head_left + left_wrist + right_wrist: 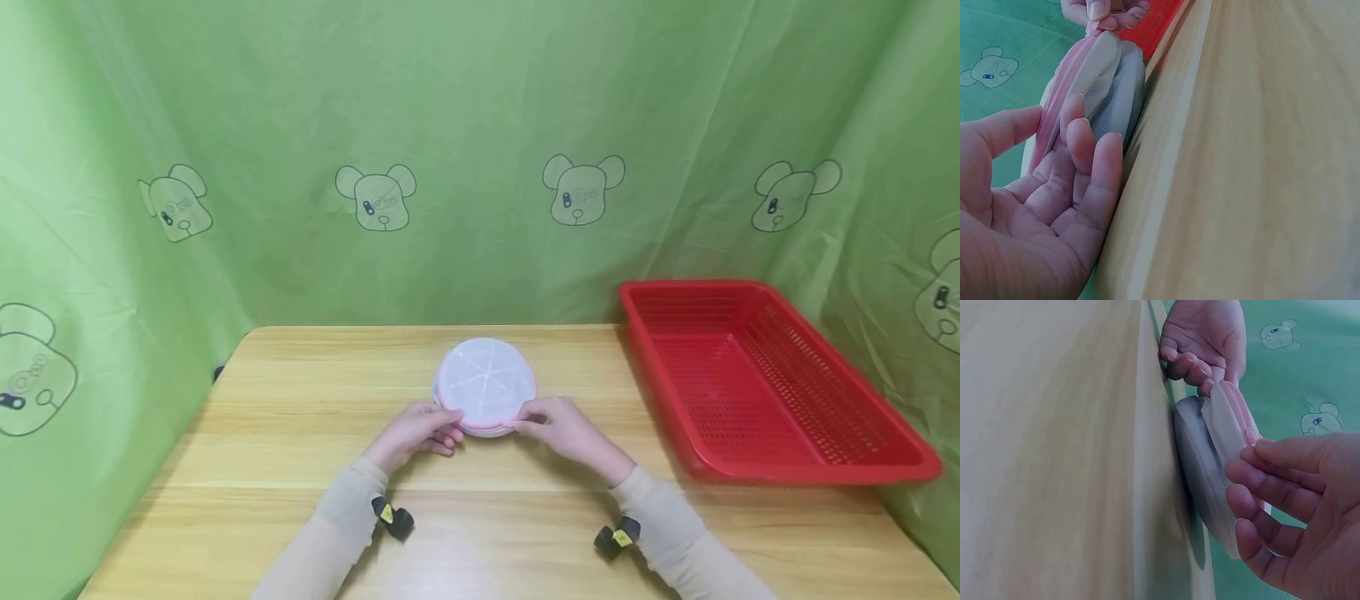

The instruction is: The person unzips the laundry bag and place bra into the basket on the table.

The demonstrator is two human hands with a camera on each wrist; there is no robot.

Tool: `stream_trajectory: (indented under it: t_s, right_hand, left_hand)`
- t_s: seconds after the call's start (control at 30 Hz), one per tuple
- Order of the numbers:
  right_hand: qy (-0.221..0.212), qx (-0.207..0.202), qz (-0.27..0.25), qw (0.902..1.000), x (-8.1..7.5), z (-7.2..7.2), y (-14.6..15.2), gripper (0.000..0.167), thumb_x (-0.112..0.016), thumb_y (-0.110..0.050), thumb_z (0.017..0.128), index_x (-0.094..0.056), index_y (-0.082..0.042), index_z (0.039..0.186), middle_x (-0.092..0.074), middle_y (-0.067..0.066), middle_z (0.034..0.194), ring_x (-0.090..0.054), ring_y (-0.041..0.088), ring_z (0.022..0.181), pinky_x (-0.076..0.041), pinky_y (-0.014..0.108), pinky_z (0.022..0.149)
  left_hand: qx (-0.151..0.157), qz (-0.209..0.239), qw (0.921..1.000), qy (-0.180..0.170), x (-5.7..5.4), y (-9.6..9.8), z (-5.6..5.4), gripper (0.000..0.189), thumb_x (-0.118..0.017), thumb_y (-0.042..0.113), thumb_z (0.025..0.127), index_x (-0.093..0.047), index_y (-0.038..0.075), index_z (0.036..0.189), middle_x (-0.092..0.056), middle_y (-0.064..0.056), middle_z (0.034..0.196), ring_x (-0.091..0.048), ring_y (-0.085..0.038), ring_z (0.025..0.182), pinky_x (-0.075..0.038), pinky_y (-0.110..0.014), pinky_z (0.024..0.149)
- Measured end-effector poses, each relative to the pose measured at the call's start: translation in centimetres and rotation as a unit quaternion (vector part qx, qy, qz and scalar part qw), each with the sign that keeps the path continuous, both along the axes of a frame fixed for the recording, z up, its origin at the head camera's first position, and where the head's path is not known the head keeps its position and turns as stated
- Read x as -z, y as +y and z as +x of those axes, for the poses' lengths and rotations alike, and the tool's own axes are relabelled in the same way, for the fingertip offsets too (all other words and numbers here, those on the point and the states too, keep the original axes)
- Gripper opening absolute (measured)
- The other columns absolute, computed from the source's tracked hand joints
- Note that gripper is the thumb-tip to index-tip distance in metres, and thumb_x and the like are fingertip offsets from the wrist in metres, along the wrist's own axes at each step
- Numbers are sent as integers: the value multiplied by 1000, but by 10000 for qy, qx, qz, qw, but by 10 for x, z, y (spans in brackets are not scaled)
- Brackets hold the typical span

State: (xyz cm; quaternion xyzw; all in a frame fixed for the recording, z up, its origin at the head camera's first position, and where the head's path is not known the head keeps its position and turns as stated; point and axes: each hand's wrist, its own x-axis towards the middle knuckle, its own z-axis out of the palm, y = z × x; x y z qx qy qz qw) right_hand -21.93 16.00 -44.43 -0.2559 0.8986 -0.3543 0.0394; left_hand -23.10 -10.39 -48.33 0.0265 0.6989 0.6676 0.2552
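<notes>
A round white pouch [487, 382] with a pink zipper [1066, 84] around its side lies near the middle of the table, stitched lines crossing its top. Beneath it sits a grey round piece with mesh [1200, 459], mostly hidden from above. My left hand [422, 435] pinches the pouch's near left edge between thumb and index finger, the other fingers loosely bent below. At the near right edge, my right hand [564, 429] pinches the pink zipper pull [1251, 437] between thumb and index finger.
A red plastic basket [817, 473] with slotted walls stands on the right side of the wooden table [300, 375]. Green curtains [480, 100] printed with bear heads hang behind the table and along both sides.
</notes>
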Motion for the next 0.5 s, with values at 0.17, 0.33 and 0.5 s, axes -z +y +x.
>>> stream_trajectory:
  t_s: [0.17, 0.33, 0.5]
  right_hand:
    - [81, 3, -33, 10000, 2, 2, -5, 11, -69, -22, 89, -72, -12, 84, -66, -2, 74, -52, 5, 70, -47, 21, 69]
    - [12, 55, -90, 9999, 4, 4, -9, 9, -69, -20, 89, -72, -12, 85, -68, -4, 76, -53, 5, 73, -48, 21, 71]
    - [-11, 9, -141, 9999, 4, 6, -11, 10, -68, -21, 89, -72, -12, 87, -68, -5, 77, -53, 5, 73, -48, 21, 72]
  left_hand:
    - [43, -19, 10000, -14, 1, 0, -1, 30, -65, 28, 92, -68, -2, 96, -70, 1, 74, -62, -8, 63, -59, -23, 63]
    - [108, -22, 9999, -1, 1, 1, -1, 31, -66, 28, 91, -68, -2, 96, -70, 1, 73, -62, -8, 63, -59, -23, 64]
    - [183, -50, 9998, 66, 1, 1, -1, 34, -66, 29, 91, -68, -4, 97, -70, 1, 73, -63, -8, 63, -59, -23, 64]
